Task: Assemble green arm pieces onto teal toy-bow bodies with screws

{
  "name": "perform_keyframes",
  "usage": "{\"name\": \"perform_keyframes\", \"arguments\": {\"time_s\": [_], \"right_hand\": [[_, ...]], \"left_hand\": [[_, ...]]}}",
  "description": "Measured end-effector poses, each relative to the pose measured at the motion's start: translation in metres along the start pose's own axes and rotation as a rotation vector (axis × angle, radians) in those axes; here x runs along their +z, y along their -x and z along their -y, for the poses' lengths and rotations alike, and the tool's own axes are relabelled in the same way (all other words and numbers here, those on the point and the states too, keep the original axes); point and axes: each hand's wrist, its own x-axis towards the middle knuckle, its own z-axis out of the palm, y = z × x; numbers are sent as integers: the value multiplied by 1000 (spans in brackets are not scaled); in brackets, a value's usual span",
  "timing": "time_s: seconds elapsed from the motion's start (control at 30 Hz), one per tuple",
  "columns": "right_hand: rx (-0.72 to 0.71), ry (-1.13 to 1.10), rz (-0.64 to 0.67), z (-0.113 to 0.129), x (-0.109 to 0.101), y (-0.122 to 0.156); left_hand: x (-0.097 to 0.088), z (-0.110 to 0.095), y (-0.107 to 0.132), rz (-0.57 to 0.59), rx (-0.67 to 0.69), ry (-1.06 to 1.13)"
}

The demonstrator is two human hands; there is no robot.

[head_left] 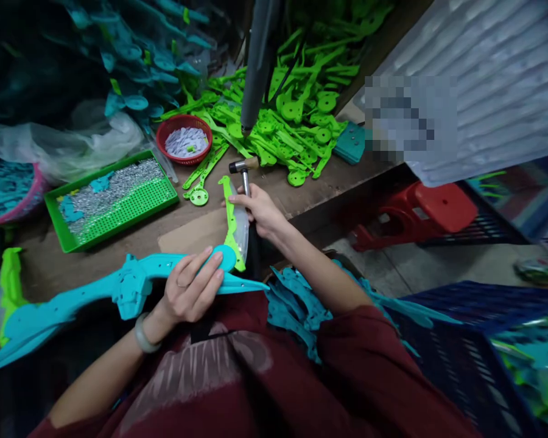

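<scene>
My left hand (192,289) is closed over a long turquoise plastic part (95,292) that lies across my lap, fingers resting on its rounded end. My right hand (260,210) grips the handle of a small hammer (243,168), whose metal head points up over the wooden bench (301,182). A lime green plastic part (231,219) stands on edge just left of my right hand, above the turquoise part's rounded end.
A green tray (155,204) of small metal pieces and a red basket (164,129) of white discs sit on the bench. Green parts (296,115) are heaped behind, turquoise parts (296,304) on my lap. A red stool (420,213) stands right.
</scene>
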Motion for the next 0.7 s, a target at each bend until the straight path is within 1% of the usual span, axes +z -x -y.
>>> {"name": "perform_keyframes", "arguments": {"time_s": [0.07, 0.13, 0.2, 0.3, 0.4, 0.47, 0.53, 0.6, 0.7], "right_hand": [[42, -120, 26, 4, -5, 4], [77, -220, 83, 4, -15, 9], [79, -298, 121, 1, -25, 14], [16, -325, 134, -6, -33, 16], [-60, -298, 165, -8, -30, 18], [-124, -289, 144, -7, -25, 24], [-198, -299, 78, -5, -20, 33], [-252, -314, 14, -4, -17, 44], [-287, -297, -21, -3, -18, 52]], "left_hand": [[0, 2, -1, -30, -5, 18], [3, 2, -1, -50, -14, 42], [6, 1, -2, -63, -8, 55], [4, -2, -4, -67, 18, 50], [-3, -1, -6, -43, 29, 50], [-6, 3, -7, -46, 14, 23], [-8, 5, -6, -64, -14, -23], [-7, 5, -4, -72, -31, -43], [-1, 1, -2, -85, -41, -15]]}}
